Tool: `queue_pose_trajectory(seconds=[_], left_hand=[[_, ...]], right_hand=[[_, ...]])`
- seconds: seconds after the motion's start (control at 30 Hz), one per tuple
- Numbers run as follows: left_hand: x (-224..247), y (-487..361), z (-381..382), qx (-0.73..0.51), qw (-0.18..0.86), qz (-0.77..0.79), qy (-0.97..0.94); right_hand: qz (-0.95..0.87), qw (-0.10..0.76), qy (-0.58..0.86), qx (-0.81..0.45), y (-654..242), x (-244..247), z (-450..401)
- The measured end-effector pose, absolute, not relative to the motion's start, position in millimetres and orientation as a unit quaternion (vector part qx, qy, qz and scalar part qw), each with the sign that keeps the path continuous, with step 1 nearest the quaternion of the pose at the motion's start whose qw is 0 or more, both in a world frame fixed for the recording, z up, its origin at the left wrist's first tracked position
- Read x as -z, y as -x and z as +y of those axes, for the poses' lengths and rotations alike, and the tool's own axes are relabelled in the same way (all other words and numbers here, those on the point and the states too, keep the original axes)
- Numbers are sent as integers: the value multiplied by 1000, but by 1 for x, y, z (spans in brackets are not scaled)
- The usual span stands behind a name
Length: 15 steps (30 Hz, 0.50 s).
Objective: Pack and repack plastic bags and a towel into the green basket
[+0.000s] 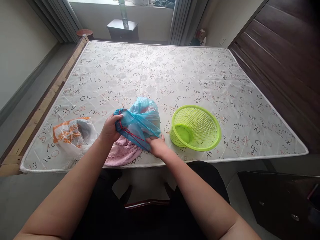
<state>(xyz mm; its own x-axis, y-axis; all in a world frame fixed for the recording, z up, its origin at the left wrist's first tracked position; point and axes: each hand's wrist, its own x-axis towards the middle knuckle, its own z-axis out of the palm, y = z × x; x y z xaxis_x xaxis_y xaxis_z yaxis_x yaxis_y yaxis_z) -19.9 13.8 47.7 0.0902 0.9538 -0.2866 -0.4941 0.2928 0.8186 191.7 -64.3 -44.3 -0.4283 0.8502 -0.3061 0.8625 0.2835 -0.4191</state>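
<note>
A thin blue plastic bag (143,118) with a red drawstring lies bunched near the mattress's front edge, and something pale shows through it. My left hand (111,126) is closed on the bag's gathered left edge, thumb on top. At the bag's lower right, my right hand (157,145) grips its rim, some fingers hidden by the plastic. Below the bag lies a pink towel (126,153), partly covered by it. To the right stands a lime-green plastic basket (216,133) with mesh walls, tilted toward me, apart from my right hand.
A white and orange plastic bag (72,135) lies at the left on the letter-printed mattress (175,76). A wooden bed rail (47,103) runs along the left side. Beyond the far edge stand a small nightstand (122,28) with a glass vase and a round stool (84,32).
</note>
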Motion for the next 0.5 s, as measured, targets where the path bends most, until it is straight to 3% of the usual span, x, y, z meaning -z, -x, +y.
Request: queue_pose_trajectory(seconds=[0.17,0.37,0.5], left_hand=[[-47,20,15,-535,676,430,-269],[-42,19,14,-519,676,458,-254],[-37,0,-1,-455,707,452,-299]], right_hand=[[786,-7,-545,291,-191,42,-61],[772,-127,-575,240,-184,34,-61],[765,-183,-547,287,-173,40,-65]])
